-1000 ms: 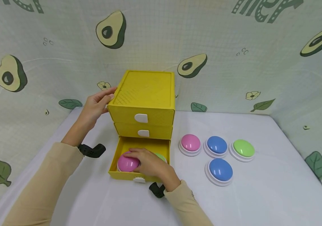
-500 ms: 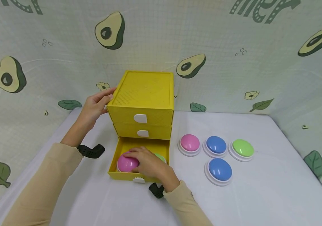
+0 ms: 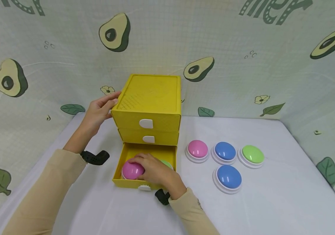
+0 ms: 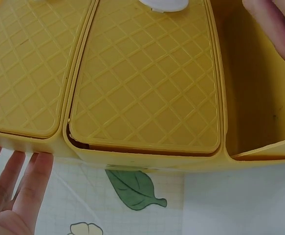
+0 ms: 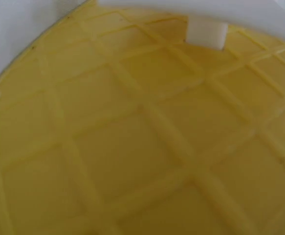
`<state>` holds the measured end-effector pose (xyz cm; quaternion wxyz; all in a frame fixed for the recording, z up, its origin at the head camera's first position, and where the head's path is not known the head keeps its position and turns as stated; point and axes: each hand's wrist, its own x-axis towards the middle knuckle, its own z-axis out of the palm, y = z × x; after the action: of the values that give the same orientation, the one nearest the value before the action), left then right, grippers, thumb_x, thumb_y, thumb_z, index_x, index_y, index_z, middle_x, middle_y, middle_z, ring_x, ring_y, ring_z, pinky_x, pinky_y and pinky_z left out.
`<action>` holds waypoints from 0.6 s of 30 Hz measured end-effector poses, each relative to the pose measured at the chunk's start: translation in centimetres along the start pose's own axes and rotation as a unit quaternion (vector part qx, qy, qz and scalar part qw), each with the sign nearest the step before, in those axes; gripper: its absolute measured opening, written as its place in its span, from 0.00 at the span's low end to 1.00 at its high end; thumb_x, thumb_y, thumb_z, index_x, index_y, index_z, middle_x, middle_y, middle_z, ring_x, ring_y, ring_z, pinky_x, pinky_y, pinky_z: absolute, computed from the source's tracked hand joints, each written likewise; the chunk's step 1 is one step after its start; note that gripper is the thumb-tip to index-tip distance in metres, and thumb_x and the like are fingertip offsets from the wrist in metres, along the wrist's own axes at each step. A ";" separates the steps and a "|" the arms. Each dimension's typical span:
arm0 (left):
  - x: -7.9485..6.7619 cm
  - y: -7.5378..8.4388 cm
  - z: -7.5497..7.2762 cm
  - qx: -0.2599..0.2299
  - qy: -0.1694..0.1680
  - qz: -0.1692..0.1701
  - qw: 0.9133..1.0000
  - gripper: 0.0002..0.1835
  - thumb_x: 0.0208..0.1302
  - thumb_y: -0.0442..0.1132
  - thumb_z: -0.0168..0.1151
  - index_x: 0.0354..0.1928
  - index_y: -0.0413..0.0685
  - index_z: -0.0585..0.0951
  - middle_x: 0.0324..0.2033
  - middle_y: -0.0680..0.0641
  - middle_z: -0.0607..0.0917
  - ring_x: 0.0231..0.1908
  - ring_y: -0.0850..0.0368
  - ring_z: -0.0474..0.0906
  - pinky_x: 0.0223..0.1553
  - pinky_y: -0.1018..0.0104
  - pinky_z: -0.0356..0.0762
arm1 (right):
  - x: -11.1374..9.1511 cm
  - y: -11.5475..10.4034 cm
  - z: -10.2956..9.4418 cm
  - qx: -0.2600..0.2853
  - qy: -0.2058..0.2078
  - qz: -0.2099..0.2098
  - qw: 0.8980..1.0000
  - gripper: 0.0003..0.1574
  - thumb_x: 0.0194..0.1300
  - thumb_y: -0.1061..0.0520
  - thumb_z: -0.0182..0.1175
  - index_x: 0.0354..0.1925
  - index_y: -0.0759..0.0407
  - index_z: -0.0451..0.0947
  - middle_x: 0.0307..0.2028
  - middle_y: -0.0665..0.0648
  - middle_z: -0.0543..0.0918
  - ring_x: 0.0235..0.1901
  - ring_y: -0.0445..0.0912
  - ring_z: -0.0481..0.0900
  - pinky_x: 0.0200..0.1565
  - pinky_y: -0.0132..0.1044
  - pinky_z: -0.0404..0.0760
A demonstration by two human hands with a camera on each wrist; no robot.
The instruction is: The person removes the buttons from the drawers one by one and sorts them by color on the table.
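A yellow three-tier drawer cabinet [image 3: 151, 93] stands on the table with its bottom drawer [image 3: 126, 183] pulled out. My left hand [image 3: 96, 111] rests against the cabinet's left side near the top; in the left wrist view its fingers [image 4: 32, 188] look fairly straight. Inside the drawer, my right hand [image 3: 155, 169] holds a pink dome push button [image 3: 132, 170] with a white base, fingers curled over its right side. A green push button [image 3: 166, 163] sits to the right in the drawer, partly hidden by that hand. The right wrist view shows only the drawer's front and its white handle [image 5: 206, 32].
Right of the cabinet on the white table lie a pink button [image 3: 198, 149], a blue button [image 3: 225, 151], a green button [image 3: 253, 154] and, nearer, another blue button [image 3: 229, 177]. The upper two drawers are closed. An avocado-print cloth [image 3: 155, 39] hangs behind.
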<state>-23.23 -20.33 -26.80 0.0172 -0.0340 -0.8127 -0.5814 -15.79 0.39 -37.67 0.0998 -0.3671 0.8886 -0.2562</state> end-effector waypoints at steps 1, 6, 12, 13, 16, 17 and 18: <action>0.0 0.0 0.0 -0.001 0.000 0.001 1.000 0.27 0.68 0.56 0.48 0.67 0.61 0.65 0.68 0.52 0.64 0.59 0.56 0.69 0.61 0.50 0.68 | 0.0 0.0 0.0 0.000 -0.001 0.000 1.000 0.31 0.57 0.53 0.66 0.60 0.47 0.71 0.57 0.49 0.72 0.56 0.43 0.69 0.57 0.33 0.74; 0.1 0.1 0.1 0.000 0.000 0.006 1.000 0.27 0.68 0.55 0.47 0.67 0.61 0.65 0.68 0.52 0.64 0.58 0.58 0.70 0.61 0.51 0.69 | 0.0 0.2 -0.1 -0.012 -0.005 -0.011 1.000 0.32 0.58 0.53 0.65 0.61 0.46 0.71 0.61 0.51 0.71 0.60 0.45 0.69 0.59 0.35 0.72; 0.1 0.1 0.1 0.001 -0.003 0.007 1.000 0.27 0.68 0.56 0.48 0.68 0.61 0.64 0.68 0.52 0.64 0.59 0.56 0.69 0.61 0.50 0.69 | 0.0 0.4 0.1 -0.020 0.008 -0.030 0.999 0.31 0.57 0.52 0.66 0.60 0.45 0.73 0.59 0.51 0.73 0.57 0.46 0.71 0.57 0.33 0.73; 0.1 0.1 0.1 0.000 -0.003 0.007 1.000 0.27 0.68 0.56 0.48 0.68 0.61 0.64 0.68 0.52 0.64 0.59 0.56 0.69 0.61 0.50 0.68 | 0.0 0.5 0.1 -0.018 0.012 -0.031 0.999 0.31 0.57 0.52 0.66 0.59 0.45 0.73 0.58 0.51 0.73 0.56 0.45 0.71 0.57 0.33 0.73; 0.0 0.0 0.0 0.002 -0.003 0.004 1.000 0.28 0.68 0.56 0.48 0.68 0.61 0.64 0.68 0.52 0.63 0.60 0.55 0.68 0.61 0.50 0.68 | 0.0 0.5 0.3 -0.010 0.019 -0.027 0.999 0.30 0.57 0.52 0.66 0.59 0.46 0.73 0.57 0.51 0.74 0.56 0.45 0.71 0.57 0.32 0.73; 0.0 0.0 0.0 0.003 -0.003 0.002 1.000 0.28 0.68 0.56 0.48 0.68 0.61 0.64 0.68 0.53 0.63 0.60 0.55 0.68 0.61 0.50 0.68 | 0.1 0.5 0.3 -0.006 0.019 -0.023 1.000 0.30 0.57 0.52 0.66 0.59 0.46 0.73 0.57 0.51 0.73 0.56 0.45 0.71 0.57 0.33 0.73; 0.0 0.0 0.0 0.004 -0.003 0.002 1.000 0.28 0.68 0.56 0.48 0.68 0.61 0.64 0.69 0.53 0.63 0.60 0.55 0.68 0.61 0.50 0.68 | 0.1 0.5 0.3 -0.003 0.019 -0.020 1.000 0.30 0.57 0.52 0.66 0.59 0.46 0.73 0.58 0.51 0.73 0.56 0.45 0.71 0.57 0.33 0.73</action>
<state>-23.23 -20.36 -26.77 0.0155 -0.0372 -0.8148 -0.5783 -16.01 0.51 -38.19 0.0767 -0.3805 0.8835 -0.2621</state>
